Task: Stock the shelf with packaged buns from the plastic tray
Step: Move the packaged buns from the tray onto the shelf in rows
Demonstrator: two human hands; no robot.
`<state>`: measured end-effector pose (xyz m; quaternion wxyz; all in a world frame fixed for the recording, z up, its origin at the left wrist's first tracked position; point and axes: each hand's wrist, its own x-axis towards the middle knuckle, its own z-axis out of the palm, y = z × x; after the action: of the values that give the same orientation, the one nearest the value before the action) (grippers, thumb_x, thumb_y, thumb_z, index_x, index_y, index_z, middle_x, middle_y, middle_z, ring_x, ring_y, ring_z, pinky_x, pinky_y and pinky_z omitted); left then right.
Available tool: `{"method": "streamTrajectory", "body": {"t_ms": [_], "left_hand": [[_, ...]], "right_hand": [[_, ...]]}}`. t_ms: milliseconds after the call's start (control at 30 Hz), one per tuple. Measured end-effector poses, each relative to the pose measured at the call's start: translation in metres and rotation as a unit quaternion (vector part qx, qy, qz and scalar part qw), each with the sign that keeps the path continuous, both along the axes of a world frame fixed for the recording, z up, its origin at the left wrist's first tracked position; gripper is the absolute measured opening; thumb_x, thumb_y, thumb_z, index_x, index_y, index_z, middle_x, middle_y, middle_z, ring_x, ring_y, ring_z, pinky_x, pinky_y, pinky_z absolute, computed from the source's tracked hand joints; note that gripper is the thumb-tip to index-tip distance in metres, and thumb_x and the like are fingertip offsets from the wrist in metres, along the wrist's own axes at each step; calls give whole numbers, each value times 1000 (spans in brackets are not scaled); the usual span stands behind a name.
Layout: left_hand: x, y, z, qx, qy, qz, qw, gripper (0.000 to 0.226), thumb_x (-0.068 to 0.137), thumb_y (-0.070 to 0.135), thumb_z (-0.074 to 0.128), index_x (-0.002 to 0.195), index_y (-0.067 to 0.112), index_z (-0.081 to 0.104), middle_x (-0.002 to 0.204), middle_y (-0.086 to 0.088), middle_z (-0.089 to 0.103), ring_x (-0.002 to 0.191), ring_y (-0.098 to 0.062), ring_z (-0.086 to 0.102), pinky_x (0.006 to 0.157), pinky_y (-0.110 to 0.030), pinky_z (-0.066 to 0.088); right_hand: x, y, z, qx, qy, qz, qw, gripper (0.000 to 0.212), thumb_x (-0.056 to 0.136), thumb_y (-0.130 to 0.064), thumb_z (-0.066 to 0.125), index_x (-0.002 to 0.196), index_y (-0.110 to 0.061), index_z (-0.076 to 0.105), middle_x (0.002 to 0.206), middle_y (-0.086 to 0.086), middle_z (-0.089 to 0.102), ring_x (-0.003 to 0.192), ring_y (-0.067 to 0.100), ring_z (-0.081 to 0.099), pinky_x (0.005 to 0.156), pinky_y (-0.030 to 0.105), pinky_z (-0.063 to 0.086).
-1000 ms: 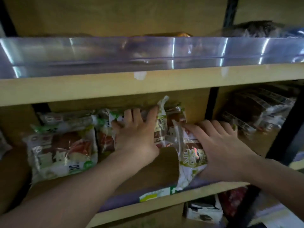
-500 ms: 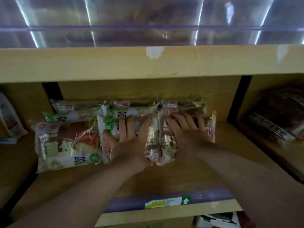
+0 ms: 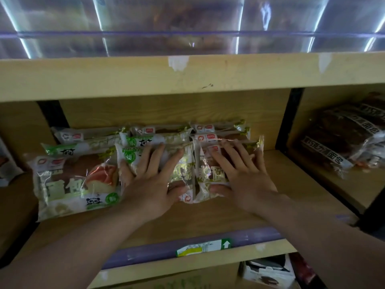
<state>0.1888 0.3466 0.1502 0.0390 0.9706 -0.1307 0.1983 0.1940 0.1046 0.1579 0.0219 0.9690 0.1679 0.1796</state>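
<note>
— Where are the hands sitting just now?

— Both are reaching into the wooden shelf [image 3: 208, 222]. The left hand [image 3: 150, 180] is lying flat on the middle bun packet [image 3: 177, 163], fingers spread, thumb tucking against its near edge. The right hand [image 3: 241, 174] is pressing flat on the right bun packet [image 3: 210, 170], thumb lying along the front seam.

— So the grip is closing on anything?

— No, each hand is lying open, palm down, resting on the wrapper rather than pinching it.

— And the rest of the buns?

— A left bun packet [image 3: 73, 182] is lying flat beside the left hand, its face showing a pink-and-cream slice. More packets [image 3: 158, 134] are stacking behind, against the back panel (at least two layers, though the dim light is making the count uncertain). The two handled packets are touching each other in the middle.

— Anything else nearby?

— A purple price strip [image 3: 145, 251] is running along the shelf's front lip, carrying a green and yellow label [image 3: 203, 247]. To the right, past a black upright [image 3: 287, 119], dark bread bags [image 3: 343, 132] are lying on the neighbouring shelf. Above, a clear plastic guard [image 3: 187, 26] is fronting the upper shelf.
</note>
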Motion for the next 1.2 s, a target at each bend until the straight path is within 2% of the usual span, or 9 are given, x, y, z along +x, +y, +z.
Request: {"method": "streamTrajectory", "body": {"t_ms": [133,267,500,600,633,767,900,1033,1200], "left_hand": [[5,0,-3,17,-28,-14,999,80,84,71,38,142,52,-14,157,5,-18,137,-17,-33,99,-71,-6],[7,3,-8,12,-44,-27,999,83,83,68,44,146,48,-6,159,2,-9,141,-19,-25,97,-69,-7],[0,-3,1,-18,-27,-9,999,76,82,68,48,141,55,2,156,10,-10,139,-13,-27,99,-69,-11],[-11,-17,8,-23,-65,22,997,72,81,67,50,142,50,14,157,7,5,141,-12,-14,96,-60,-24],[-16,-23,11,-27,-74,16,997,71,81,63,51,142,46,19,156,5,9,141,-13,-10,97,-57,-24],[-36,-57,20,-24,-127,-37,991,65,82,53,54,140,30,36,150,1,27,140,-17,11,105,-53,-6],[-59,-113,25,-59,-144,-126,980,56,83,42,59,135,27,44,147,0,35,137,-19,24,105,-46,-1],[-93,-177,8,-92,-139,-235,957,52,84,37,60,133,23,47,146,-1,38,138,-18,24,107,-43,-1],[-138,-242,-33,-70,-111,-348,928,49,86,36,60,132,23,49,146,-1,41,139,-17,23,106,-47,2]], "right_hand": [[8,5,-9,23,2,-33,999,87,84,-74,30,129,-48,-40,152,-13,-29,130,15,-42,106,55,-21],[12,6,-10,19,5,-38,999,90,82,-74,33,129,-49,-40,152,-12,-30,133,17,-38,107,56,-20],[4,10,1,4,35,-60,998,95,82,-73,41,136,-45,-33,152,-10,-32,135,17,-36,109,58,-14],[-10,4,5,19,5,-33,999,92,82,-73,42,142,-43,-21,157,-8,-21,139,15,-28,112,51,-15],[-17,0,6,28,-12,-19,999,88,84,-70,44,145,-41,-14,158,-7,-14,141,15,-22,112,48,-14],[-49,-21,12,62,-75,-27,995,71,88,-56,49,146,-32,16,155,-3,19,142,19,9,114,45,4],[-91,-57,9,62,-139,-76,985,57,87,-48,54,135,-20,39,141,5,43,132,26,34,109,46,26],[-149,-105,-13,72,-160,-148,973,57,86,-43,60,134,-16,42,138,6,46,129,25,37,105,41,30],[-216,-160,-58,102,-87,-255,957,59,87,-46,55,137,-20,39,141,5,42,130,26,34,106,43,28]]}}
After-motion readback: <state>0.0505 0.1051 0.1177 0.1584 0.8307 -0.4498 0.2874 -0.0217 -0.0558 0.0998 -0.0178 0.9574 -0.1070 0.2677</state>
